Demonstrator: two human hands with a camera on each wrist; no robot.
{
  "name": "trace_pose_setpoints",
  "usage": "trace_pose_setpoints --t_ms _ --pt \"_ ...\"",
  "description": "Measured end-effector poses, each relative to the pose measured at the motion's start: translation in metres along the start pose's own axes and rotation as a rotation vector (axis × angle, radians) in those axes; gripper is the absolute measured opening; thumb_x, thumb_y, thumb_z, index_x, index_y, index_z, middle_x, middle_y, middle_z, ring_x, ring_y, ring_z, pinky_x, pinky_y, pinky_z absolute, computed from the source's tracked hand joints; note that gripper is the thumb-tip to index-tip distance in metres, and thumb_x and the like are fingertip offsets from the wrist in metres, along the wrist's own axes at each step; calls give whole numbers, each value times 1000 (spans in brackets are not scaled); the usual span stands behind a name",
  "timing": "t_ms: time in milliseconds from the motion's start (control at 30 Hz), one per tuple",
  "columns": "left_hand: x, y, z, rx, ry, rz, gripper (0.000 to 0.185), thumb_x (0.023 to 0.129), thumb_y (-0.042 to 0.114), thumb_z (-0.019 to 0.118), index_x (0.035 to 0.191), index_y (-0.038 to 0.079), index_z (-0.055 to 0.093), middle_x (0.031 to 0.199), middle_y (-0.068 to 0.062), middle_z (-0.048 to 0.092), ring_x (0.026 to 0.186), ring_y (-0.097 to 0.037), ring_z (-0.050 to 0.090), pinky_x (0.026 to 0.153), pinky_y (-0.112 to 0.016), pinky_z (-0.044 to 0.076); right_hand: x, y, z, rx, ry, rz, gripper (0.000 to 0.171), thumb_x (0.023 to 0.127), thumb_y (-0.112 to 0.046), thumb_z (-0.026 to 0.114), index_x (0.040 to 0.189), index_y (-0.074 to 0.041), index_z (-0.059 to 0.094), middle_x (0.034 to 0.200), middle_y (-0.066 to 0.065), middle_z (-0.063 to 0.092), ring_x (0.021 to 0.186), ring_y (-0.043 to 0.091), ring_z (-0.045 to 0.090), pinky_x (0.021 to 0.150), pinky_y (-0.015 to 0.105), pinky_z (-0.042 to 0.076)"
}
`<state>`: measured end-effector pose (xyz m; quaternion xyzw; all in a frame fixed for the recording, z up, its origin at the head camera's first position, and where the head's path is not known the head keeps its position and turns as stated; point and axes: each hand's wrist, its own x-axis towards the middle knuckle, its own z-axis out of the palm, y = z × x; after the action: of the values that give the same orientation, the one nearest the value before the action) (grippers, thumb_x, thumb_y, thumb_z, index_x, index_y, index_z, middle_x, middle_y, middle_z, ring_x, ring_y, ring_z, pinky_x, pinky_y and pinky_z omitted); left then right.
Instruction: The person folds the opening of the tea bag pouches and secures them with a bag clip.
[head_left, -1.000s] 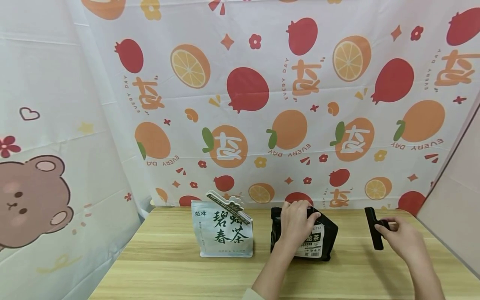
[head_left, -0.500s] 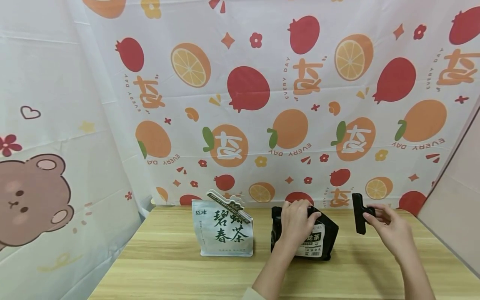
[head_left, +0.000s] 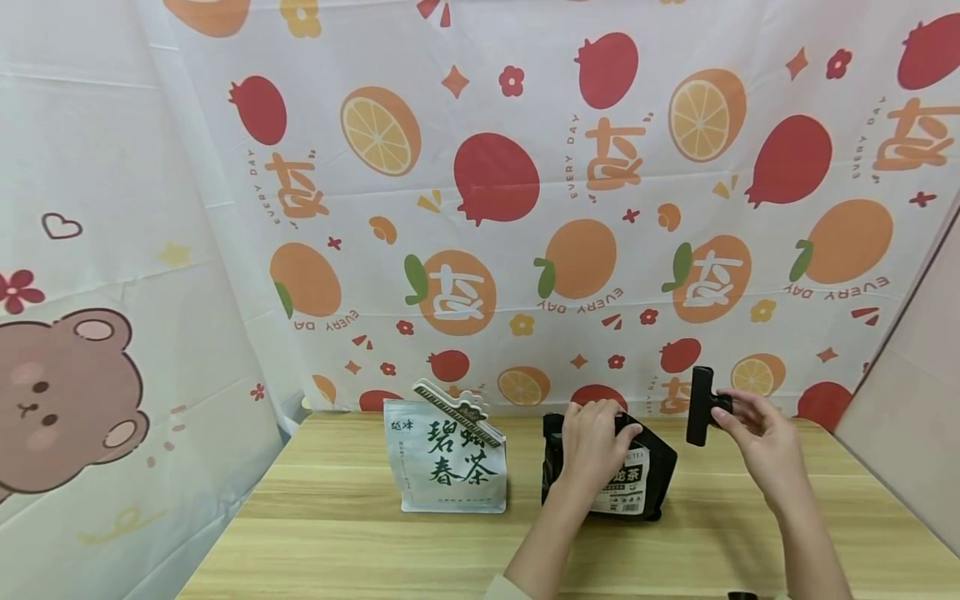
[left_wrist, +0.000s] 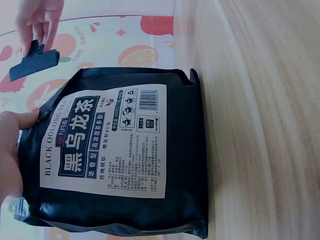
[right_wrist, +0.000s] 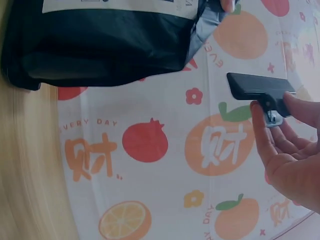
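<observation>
A black oolong tea bag (head_left: 630, 479) (left_wrist: 125, 150) (right_wrist: 100, 45) stands upright on the wooden table (head_left: 375, 550). My left hand (head_left: 596, 442) grips its folded top from above. My right hand (head_left: 757, 429) (right_wrist: 285, 150) pinches the handle of a black bag clip (head_left: 701, 406) (left_wrist: 32, 62) (right_wrist: 260, 87) and holds it in the air, up and to the right of the black bag, apart from it.
A white tea bag (head_left: 448, 462) with green characters stands to the left of the black one, a striped clip (head_left: 453, 410) on its top. A fruit-print cloth (head_left: 525, 208) hangs close behind the table. A plain wall (head_left: 915, 417) closes off the right side.
My right hand has lifted the black clip off the table and carried it up and leftward toward the black bag. My left hand has stayed on the bag's top.
</observation>
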<state>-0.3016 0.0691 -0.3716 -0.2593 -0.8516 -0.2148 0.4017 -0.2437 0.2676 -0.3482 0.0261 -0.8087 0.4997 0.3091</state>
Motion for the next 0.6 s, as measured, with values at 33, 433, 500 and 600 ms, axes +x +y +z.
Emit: trace_pose_setpoints --t_ms 33,433,500,600 --pt "0 1 0 1 7 4 26 74 42 73 84 18 67 74 8 62 64 -5 55 62 -18 32 0 0 1 13 2 -13 34 90 -14 61 117 4 53 90 -21 58 83 -7 55 71 8 43" --pt "-6 9 -4 25 0 -8 26 75 43 73 83 18 67 73 9 61 63 -5 54 62 -18 32 -6 9 0 149 -95 -82 25 94 -7 51 119 -3 51 97 -23 59 87 -6 57 75 9 43" --pt "-7 11 -5 29 -8 -14 26 76 43 72 83 19 67 73 9 62 63 -5 54 63 -18 32 -8 11 -1 145 -124 -68 27 95 -9 51 121 -4 49 99 -24 58 88 -7 56 75 8 42" --pt "-8 14 -7 36 -22 -20 26 76 43 71 84 19 67 74 9 62 64 -5 55 63 -18 32 -10 13 -2 140 -150 -49 32 96 -11 50 125 0 46 105 -23 53 91 -8 54 77 8 41"
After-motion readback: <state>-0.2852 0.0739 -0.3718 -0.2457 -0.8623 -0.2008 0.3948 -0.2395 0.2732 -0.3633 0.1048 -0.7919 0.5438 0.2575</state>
